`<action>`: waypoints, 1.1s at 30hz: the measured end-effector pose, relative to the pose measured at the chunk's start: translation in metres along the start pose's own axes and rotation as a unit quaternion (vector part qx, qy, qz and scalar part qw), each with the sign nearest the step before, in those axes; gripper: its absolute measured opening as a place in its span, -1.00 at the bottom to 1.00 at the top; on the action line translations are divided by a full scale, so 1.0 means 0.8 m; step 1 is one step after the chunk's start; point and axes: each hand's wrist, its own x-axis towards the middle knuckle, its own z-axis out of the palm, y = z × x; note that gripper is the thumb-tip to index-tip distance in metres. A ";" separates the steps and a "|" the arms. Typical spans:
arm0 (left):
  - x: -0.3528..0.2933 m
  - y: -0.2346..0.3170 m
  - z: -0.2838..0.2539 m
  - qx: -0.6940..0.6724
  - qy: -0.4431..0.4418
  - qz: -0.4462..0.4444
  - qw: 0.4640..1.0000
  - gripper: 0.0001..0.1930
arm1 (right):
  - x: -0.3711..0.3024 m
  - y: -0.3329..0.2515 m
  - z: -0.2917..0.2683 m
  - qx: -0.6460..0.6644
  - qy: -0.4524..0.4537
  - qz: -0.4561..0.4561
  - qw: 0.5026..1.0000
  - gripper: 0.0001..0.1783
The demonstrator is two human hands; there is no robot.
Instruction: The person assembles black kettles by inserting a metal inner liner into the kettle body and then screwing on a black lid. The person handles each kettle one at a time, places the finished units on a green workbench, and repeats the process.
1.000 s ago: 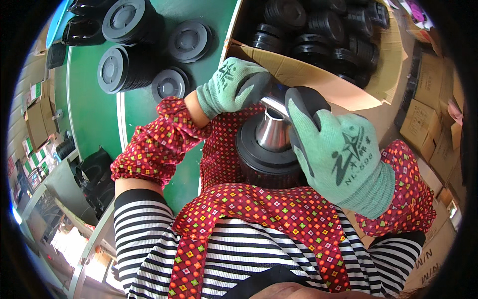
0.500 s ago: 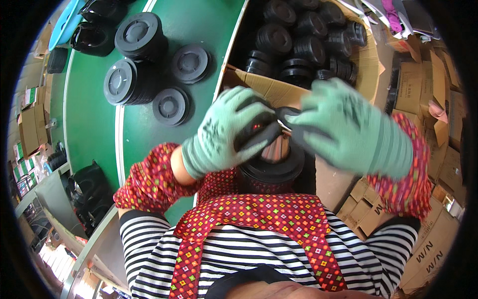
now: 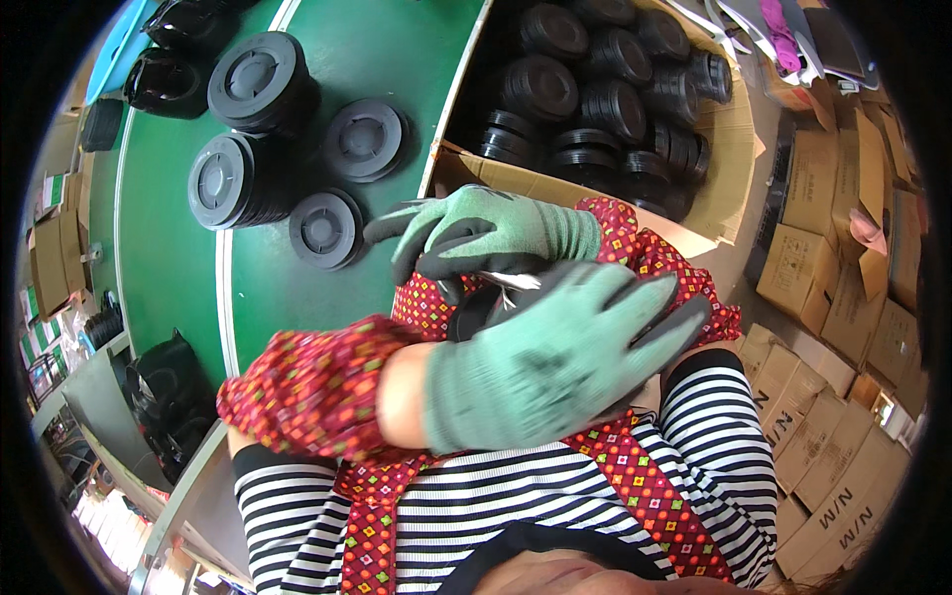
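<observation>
Over the black part (image 3: 470, 317), keep left hand (image 3: 560, 362), spread, clear of farther right hand (image 3: 484, 236), whose hold I cannot tell

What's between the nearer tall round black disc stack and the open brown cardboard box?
A low round black disc stack on the green tabletop, in the head view.

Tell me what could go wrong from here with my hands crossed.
Your left hand and right hand overlap, so they might bump. They also hide most of the black object between them, so a slip could go unnoticed. The right hand points toward the nearest disc stack; a wide swing might knock it.
</observation>
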 end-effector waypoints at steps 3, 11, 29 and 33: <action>0.015 -0.004 0.019 -0.054 -0.141 -0.031 0.988 -0.33 | -0.006 -0.006 -0.001 0.023 -0.006 0.002 1.000 -0.66; -0.013 -0.036 0.024 -0.175 -0.057 0.096 0.978 -0.55 | -0.061 0.038 -0.033 -0.261 0.006 -0.158 0.952 -0.70; -0.088 -0.073 -0.057 0.116 0.198 0.022 0.973 -0.34 | -0.124 -0.055 0.007 -0.225 0.310 0.043 0.923 -0.52; -0.191 -0.077 -0.061 0.285 0.173 -0.191 0.923 -0.42 | -0.165 -0.084 0.065 -0.226 0.185 0.124 0.948 0.04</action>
